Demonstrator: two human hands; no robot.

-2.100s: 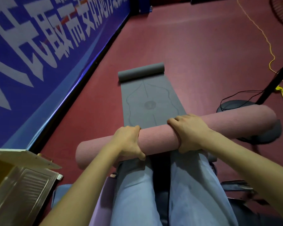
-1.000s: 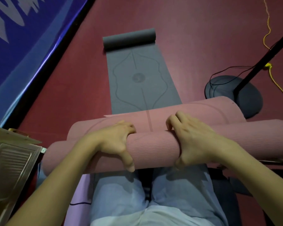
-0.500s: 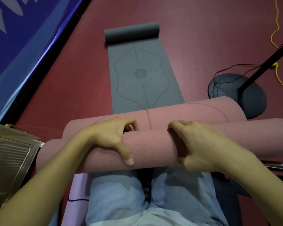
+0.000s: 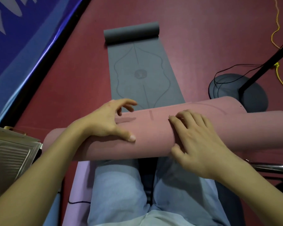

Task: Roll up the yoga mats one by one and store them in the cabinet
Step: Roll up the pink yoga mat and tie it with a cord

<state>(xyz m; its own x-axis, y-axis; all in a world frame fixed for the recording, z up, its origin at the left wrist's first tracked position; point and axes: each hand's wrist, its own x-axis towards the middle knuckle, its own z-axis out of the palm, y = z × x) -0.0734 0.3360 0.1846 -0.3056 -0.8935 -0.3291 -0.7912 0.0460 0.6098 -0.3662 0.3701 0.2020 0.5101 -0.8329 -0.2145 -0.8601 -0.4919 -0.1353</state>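
Observation:
A pink yoga mat (image 4: 153,136), rolled into a thick tube, lies across my knees from left to right. My left hand (image 4: 104,121) rests on its left part, thumb pressed on the roll and fingers lifted and loosely curled. Right of the middle, my right hand (image 4: 196,141) lies spread over the roll, with its fingertips on top and its thumb on the near side. Ahead, a grey yoga mat (image 4: 142,75) lies flat on the red floor, its far end (image 4: 131,34) rolled up.
A metal cabinet door (image 4: 8,154) stands open at the left edge. A lilac mat (image 4: 78,185) lies under my legs. A round black stand base (image 4: 227,88) with pole (image 4: 268,62) and cables sits right. A blue banner (image 4: 15,38) lines the left wall.
The loose pink flap has been rolled onto the tube. Both hands gripped the roll with fingers in the crease; now the left fingers have lifted and the right hand lies spread on top.

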